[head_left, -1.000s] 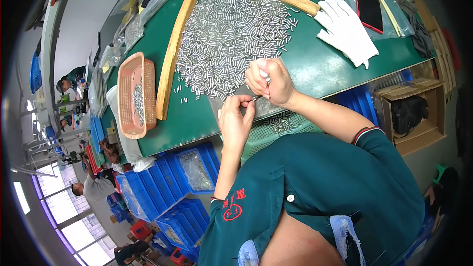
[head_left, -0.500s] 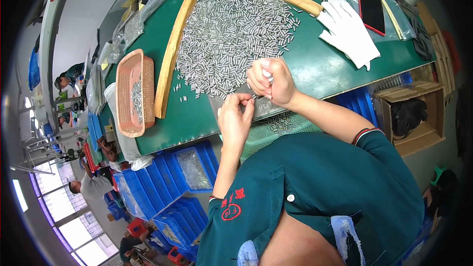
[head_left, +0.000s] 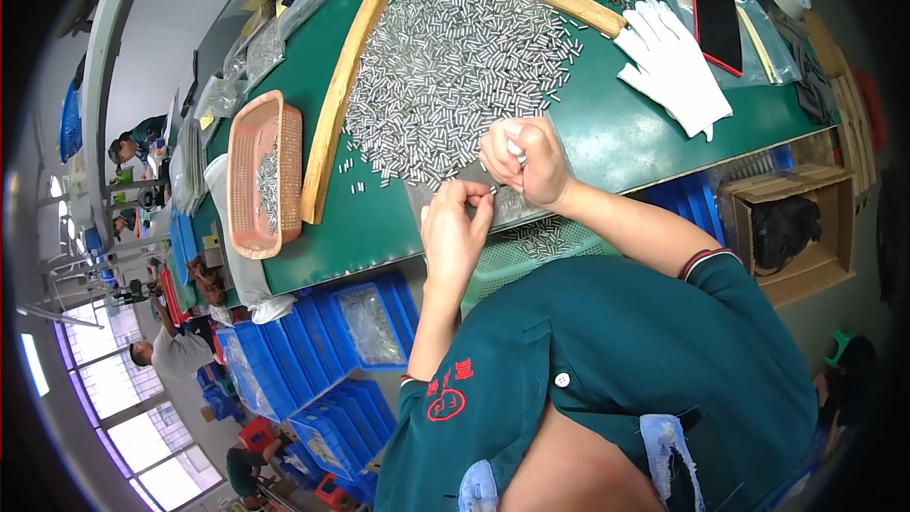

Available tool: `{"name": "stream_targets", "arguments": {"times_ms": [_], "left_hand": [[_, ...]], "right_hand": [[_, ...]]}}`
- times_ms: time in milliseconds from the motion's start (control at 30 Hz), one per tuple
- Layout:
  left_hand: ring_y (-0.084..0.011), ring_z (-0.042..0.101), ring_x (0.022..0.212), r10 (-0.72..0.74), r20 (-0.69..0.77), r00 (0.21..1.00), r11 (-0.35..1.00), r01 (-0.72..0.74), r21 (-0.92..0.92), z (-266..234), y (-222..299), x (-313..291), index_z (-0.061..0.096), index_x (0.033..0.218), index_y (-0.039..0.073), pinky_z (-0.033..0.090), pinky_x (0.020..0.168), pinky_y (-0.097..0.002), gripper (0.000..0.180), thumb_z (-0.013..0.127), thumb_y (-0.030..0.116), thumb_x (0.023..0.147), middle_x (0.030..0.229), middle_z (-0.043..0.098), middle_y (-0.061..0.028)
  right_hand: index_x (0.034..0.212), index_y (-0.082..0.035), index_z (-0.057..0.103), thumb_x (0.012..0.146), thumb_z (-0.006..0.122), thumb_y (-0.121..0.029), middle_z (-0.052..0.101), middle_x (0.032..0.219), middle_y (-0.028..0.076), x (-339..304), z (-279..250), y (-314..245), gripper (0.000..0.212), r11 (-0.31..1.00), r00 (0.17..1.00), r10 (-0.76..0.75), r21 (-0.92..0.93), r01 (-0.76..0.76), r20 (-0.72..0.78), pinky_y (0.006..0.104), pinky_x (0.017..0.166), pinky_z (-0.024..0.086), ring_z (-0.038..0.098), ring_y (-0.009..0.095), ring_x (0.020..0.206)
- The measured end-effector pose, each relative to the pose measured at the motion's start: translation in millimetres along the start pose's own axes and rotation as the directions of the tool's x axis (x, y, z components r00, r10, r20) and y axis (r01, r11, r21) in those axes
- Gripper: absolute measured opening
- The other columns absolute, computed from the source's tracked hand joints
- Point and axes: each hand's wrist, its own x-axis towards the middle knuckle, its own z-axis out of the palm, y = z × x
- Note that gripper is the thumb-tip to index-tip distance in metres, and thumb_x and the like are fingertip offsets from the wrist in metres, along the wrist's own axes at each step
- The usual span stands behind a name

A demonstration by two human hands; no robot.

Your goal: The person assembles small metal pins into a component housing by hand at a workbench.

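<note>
A wide heap of small silvery metal pins (head_left: 445, 66) lies on the green table in front of me. At its near edge, over a grey metal plate (head_left: 545, 197), my left hand (head_left: 457, 228) is closed, thumb and forefinger pinching a small metal pin (head_left: 492, 191). Just to the right my right hand (head_left: 531, 161) is wrapped in a fist round a slim whitish stick-like thing (head_left: 517, 150); most of it is hidden by the fingers. Below the table edge, a pale green basket (head_left: 569, 248) holds more pins.
Wooden strips (head_left: 343, 104) border the heap at left and back. A pink basket (head_left: 289, 152) with pins stands left. White gloves (head_left: 675, 71) and a red-edged phone (head_left: 716, 24) lie right. Blue bins (head_left: 313, 351) stand below left; a cardboard box (head_left: 829, 237) stands right.
The whole view has shifted slightly. My hands keep nearly the same places and grips; the pin at my left fingertips now shows more plainly.
</note>
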Motion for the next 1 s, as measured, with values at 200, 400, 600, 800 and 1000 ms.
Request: {"name": "stream_targets", "arguments": {"times_ms": [200, 400, 600, 800, 1000], "left_hand": [[-0.0204, 0.055, 0.068, 0.007, 0.239, 0.971, 0.998, 0.007, -0.057, -17.8, 6.2, 0.4, 0.061, 0.075, 0.009, 0.037, 0.063, -0.0332, 0.007, 0.064, 0.015, 0.075, 0.07, 0.056, -0.0035], [-0.022, 0.054, 0.072, 0.122, -0.12, 0.985, 0.939, -0.076, 0.336, 4.0, 10.9, 22.5, 0.057, 0.078, 0.008, 0.037, 0.067, -0.0365, 0.026, 0.067, 0.031, 0.071, 0.074, 0.054, -0.0045], [-0.0219, 0.054, 0.074, 0.134, -0.093, 0.987, 0.941, -0.097, 0.323, 10.1, 11.3, 26.4, 0.056, 0.079, 0.007, 0.036, 0.068, -0.0364, 0.017, 0.064, 0.02, 0.071, 0.075, 0.054, -0.0054], [-0.0202, 0.054, 0.073, 0.144, 0.019, 0.989, 0.974, -0.146, 0.171, 1.1, 5.7, 20.9, 0.057, 0.08, 0.008, 0.035, 0.067, -0.0347, 0.012, 0.063, 0.014, 0.072, 0.071, 0.053, -0.0032], [-0.0193, 0.055, 0.073, 0.145, 0.039, 0.989, 0.986, -0.148, 0.081, 0.1, 1.8, 12.7, 0.058, 0.083, 0.008, 0.036, 0.066, -0.0325, 0.011, 0.064, 0.011, 0.074, 0.074, 0.055, -0.0031]], "right_hand": [[0.051, -0.009, 0.032, 0.088, 0.033, -0.027, 0.031, 0.042, 0.001, 1.8, -6.0, -2.5, 0.041, 0.994, 0.99, -0.108, -0.003, 0.108, -0.096, 0.023, 0.034, 0.021, 0.024, 0.008, 0.035], [0.052, -0.007, 0.033, 0.087, 0.034, -0.024, 0.032, 0.043, 0.001, 1.4, -4.4, 1.3, 0.039, 0.98, 0.976, -0.189, -0.086, 0.18, -0.112, 0.0226, 0.035, 0.022, 0.025, 0.008, 0.036], [0.053, -0.006, 0.034, 0.084, 0.035, -0.021, 0.034, 0.045, 0.002, -0.8, -4.6, 0.7, 0.034, 0.977, 0.976, -0.189, -0.115, 0.177, -0.103, 0.0221, 0.037, 0.022, 0.027, 0.008, 0.038], [0.053, -0.007, 0.033, 0.086, 0.033, -0.022, 0.034, 0.045, 0.001, -0.1, -5.5, -1.3, 0.036, 0.982, 0.986, -0.145, -0.13, 0.134, -0.079, 0.0221, 0.036, 0.022, 0.026, 0.008, 0.037], [0.052, -0.007, 0.033, 0.087, 0.033, -0.023, 0.033, 0.044, 0.002, 0.3, -2.6, -2.8, 0.038, 0.998, 0.996, -0.062, -0.026, 0.06, -0.065, 0.0223, 0.036, 0.023, 0.026, 0.008, 0.036]]}}
